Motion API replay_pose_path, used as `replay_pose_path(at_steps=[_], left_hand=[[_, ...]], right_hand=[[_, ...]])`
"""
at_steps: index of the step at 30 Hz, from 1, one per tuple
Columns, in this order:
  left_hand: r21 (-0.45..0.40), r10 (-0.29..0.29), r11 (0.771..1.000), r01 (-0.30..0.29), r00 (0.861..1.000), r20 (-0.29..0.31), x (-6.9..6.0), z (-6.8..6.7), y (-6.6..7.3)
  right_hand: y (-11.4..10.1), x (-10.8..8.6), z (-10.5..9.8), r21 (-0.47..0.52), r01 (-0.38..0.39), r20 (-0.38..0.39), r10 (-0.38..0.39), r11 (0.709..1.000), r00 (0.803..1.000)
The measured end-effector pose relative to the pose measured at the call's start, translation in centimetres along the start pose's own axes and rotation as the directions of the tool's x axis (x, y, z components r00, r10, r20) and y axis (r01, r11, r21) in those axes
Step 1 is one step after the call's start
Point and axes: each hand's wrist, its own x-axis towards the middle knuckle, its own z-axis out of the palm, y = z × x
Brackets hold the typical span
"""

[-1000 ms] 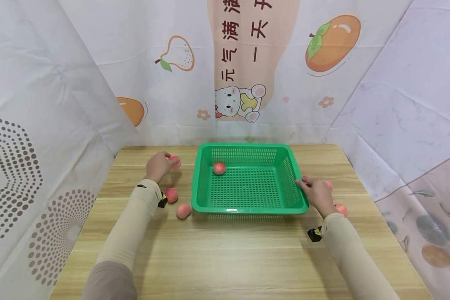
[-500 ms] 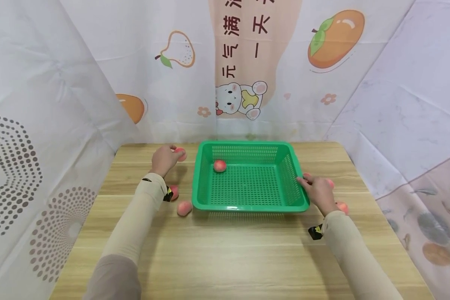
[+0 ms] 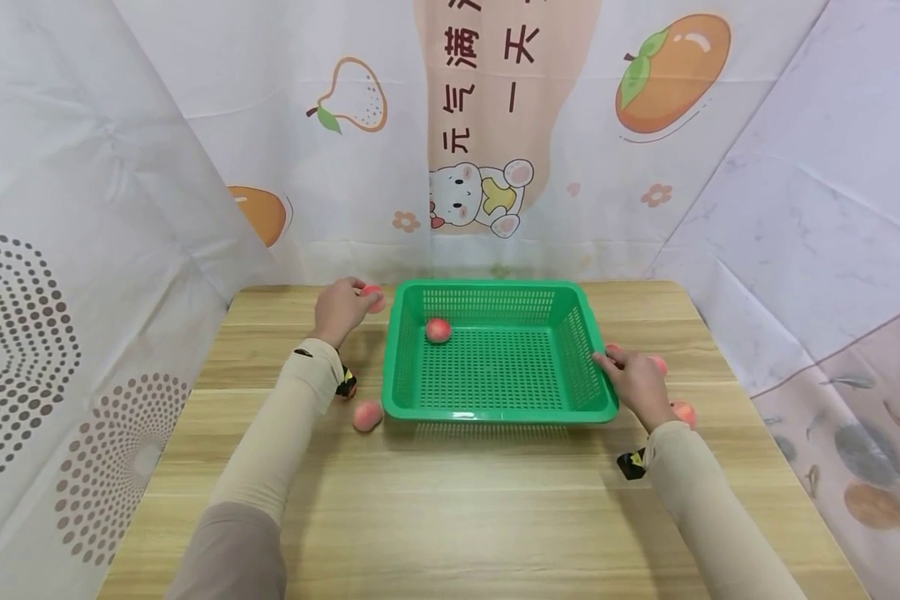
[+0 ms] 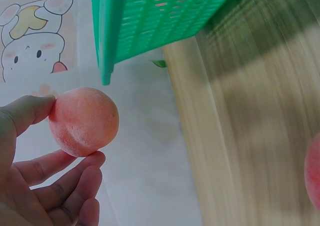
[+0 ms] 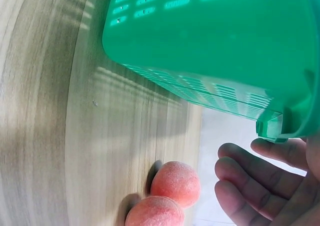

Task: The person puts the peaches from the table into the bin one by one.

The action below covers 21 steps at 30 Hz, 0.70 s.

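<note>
While one peach [image 3: 438, 330] sat in the green basket [image 3: 510, 417], I could see from far away that the other six were still outside it. My left hand [image 3: 340, 310] pinched another peach [image 4: 85, 121] between thumb and fingertips, its spare fingers loosely bent, and the basket was just to that hand's right. Nearer me than that hand, two more peaches [image 3: 367, 415] lay on the table [image 3: 450, 517], one mostly hidden. My right hand [image 3: 640, 387] held the basket's side rim with thumb and finger. Close around that hand, three last peaches [image 3: 682, 413] waited on the table.
</note>
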Motion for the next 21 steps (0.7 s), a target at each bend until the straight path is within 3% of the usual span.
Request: replay_pose_path(at_steps=[7, 21], left_hand=[[-0.008, 0.035, 0.999, -0.035, 0.999, -0.001, 0.2, 0.1, 1.6], [-0.062, 0.069, 0.996, -0.068, 0.998, 0.01, 0.1, 1.1, 4.1]], right_hand=[[0.1, 0.0, -0.1, -0.012, 0.03, -0.035, -0.03, 0.999, 0.999], [-0.1, 0.1, -0.2, 0.006, 0.004, -0.005, -0.004, 1.0, 1.0]])
